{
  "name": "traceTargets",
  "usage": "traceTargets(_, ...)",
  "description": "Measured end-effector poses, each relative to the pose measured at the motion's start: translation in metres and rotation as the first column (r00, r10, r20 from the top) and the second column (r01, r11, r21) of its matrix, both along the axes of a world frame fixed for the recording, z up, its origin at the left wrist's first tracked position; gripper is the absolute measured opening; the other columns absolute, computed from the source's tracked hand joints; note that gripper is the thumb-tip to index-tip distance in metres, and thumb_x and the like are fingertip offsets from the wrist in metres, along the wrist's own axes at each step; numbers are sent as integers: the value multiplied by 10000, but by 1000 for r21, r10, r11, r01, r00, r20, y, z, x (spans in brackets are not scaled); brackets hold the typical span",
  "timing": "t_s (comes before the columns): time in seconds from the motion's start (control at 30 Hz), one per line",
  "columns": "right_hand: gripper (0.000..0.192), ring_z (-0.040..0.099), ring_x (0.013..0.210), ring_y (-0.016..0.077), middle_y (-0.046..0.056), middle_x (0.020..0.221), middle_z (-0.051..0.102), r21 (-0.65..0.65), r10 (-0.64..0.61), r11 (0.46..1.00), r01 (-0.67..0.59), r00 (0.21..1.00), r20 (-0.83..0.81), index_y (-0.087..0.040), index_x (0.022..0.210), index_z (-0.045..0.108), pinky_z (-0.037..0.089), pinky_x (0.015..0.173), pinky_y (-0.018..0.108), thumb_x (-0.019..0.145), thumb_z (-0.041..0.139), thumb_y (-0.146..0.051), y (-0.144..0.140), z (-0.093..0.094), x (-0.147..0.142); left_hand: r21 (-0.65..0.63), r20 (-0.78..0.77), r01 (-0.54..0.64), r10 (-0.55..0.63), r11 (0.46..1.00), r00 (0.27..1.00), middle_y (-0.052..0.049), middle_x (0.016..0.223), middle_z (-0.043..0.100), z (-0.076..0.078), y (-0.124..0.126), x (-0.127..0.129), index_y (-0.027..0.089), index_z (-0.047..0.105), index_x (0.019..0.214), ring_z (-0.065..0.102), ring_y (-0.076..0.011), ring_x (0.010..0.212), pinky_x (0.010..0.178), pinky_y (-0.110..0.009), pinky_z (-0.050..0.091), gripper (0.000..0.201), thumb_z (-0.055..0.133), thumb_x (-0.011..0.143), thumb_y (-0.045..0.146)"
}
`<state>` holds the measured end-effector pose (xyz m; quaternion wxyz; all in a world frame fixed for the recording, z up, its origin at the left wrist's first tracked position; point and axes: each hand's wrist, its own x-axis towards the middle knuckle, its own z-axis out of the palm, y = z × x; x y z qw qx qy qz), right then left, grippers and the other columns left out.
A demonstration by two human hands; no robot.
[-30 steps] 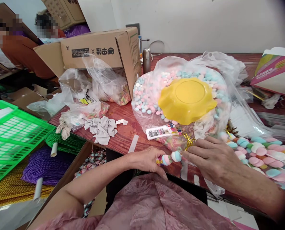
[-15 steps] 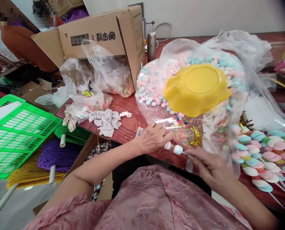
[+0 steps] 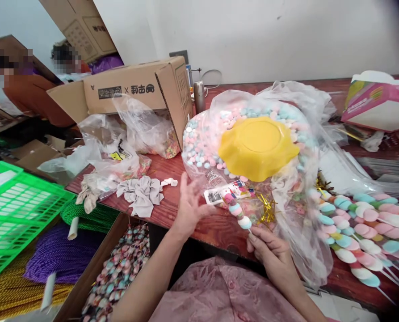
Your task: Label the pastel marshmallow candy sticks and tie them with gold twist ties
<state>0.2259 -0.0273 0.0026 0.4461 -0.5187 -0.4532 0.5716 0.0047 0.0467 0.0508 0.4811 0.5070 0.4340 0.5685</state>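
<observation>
My right hand [image 3: 269,250] grips the stick of a candy skewer [image 3: 237,210] of pastel pink, blue and white pieces, tilted up to the left. My left hand [image 3: 190,205] is open with fingers spread, just left of the skewer's tip and touching a small printed label packet [image 3: 219,194]. Behind them lies a big clear plastic bag of pastel candies [image 3: 206,143] with an upturned yellow wavy bowl [image 3: 257,144] on it. Gold twist ties [image 3: 265,210] lie beside the skewer.
A row of finished candy skewers [image 3: 360,228] lies at the right on the red wooden table [image 3: 172,206]. A cardboard box [image 3: 142,91], plastic bags [image 3: 119,152] and grey cloth [image 3: 140,192] are at the left. A green basket [image 3: 14,205] and another person are farther left.
My left hand let go of the skewer and opened beside the label packet. My right hand slid down to the stick's end, and the skewer swung from level to slanting upward.
</observation>
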Motion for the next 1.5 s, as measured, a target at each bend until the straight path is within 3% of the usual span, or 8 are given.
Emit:
traceTargets(0.17,434,343,444,79,8,545,568,-73,93,992,-100,992,-89,-173,868,717,227,429,220,741,715,-588,0,3,-19,-163,639,475,-274,865,719,-155,1106,675,0,28,12,155,548,1249,616,-343,1141,1052,-501,404,856,788,589,644)
traceTargets(0.4,418,229,369,21,1,524,567,-194,96,968,-160,947,-306,-166,854,724,148,383,184,721,754,-561,3,-3,-18,-213,680,350,-119,912,723,74,595,465,3,37,28,195,592,861,624,-144,632,892,-428,520,300,781,665,321)
traceTargets(0.53,257,435,377,97,15,563,626,132,-60,989,60,998,-1,-209,935,745,331,362,222,846,665,-436,3,-8,-13,-306,596,210,15,929,803,77,570,463,1,26,34,169,489,668,586,-111,560,768,-336,544,397,840,646,352)
traceTargets(0.77,456,721,780,217,87,921,754,734,-435,578,-357,627,647,-218,1221,668,609,719,347,857,473,-25,14,-5,4,-378,590,193,75,906,804,84,549,478,7,13,33,167,452,632,597,-111,542,708,-310,550,523,863,607,488)
traceTargets(0.93,317,709,734,198,79,858,752,678,-262,689,-254,786,560,-207,1100,704,589,691,319,895,483,-109,14,-1,-3,-339,652,190,85,921,754,69,546,496,-4,13,37,163,462,598,568,-96,537,758,-325,559,519,848,636,509)
traceTargets(1.07,276,494,423,111,19,566,633,173,189,960,-219,966,177,-185,864,685,381,409,223,927,525,-400,8,5,-16,-263,706,176,65,949,705,64,553,500,-10,15,36,165,470,592,532,-80,520,755,-307,551,494,831,677,491)
traceTargets(1.17,368,299,348,72,-10,505,573,-87,335,935,-343,938,-93,-172,857,642,218,349,210,900,521,-518,8,7,-22,-216,733,152,57,964,678,83,569,479,-8,13,34,172,449,607,511,-67,490,735,-294,548,483,852,670,432)
traceTargets(1.5,317,698,779,173,71,880,739,721,-279,652,-236,809,517,-199,1095,699,562,701,280,895,490,-69,20,-9,-19,-216,686,103,76,971,723,69,588,525,-9,5,36,174,489,660,583,-106,525,744,-325,561,440,809,716,471)
